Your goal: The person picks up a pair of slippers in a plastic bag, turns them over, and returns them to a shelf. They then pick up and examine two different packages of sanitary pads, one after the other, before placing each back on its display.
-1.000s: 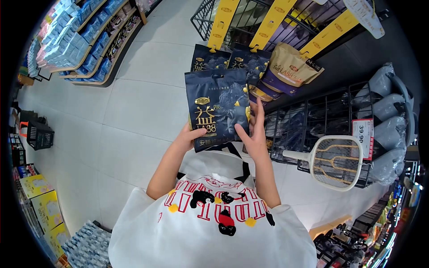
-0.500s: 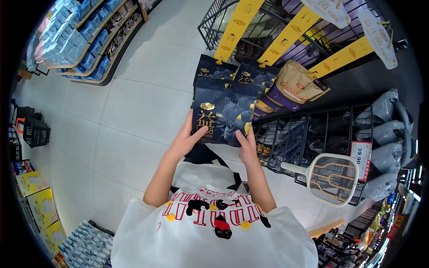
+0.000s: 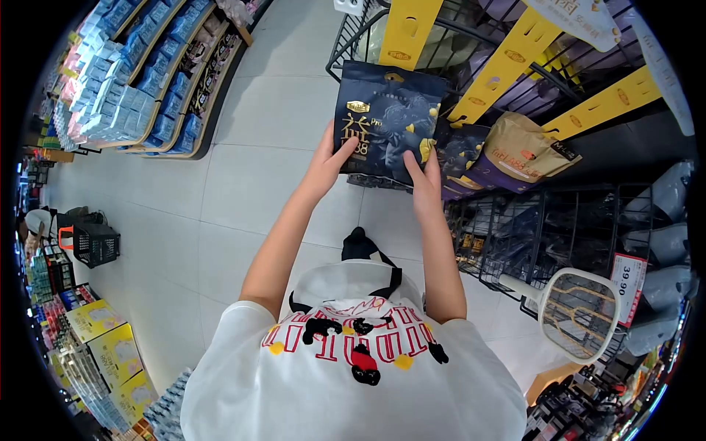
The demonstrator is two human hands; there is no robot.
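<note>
Head view: both hands up at hanging display. Left hand closed on lower left edge of dark blue bag, thumb across front. Right hand closed on lower right corner. Bag raised against yellow hanging strip, top edge near it. More bags hang just beside, on right. Looks like hanging step; next move likely needs bag's top hole lined up with hook, can't see hook itself.
</note>
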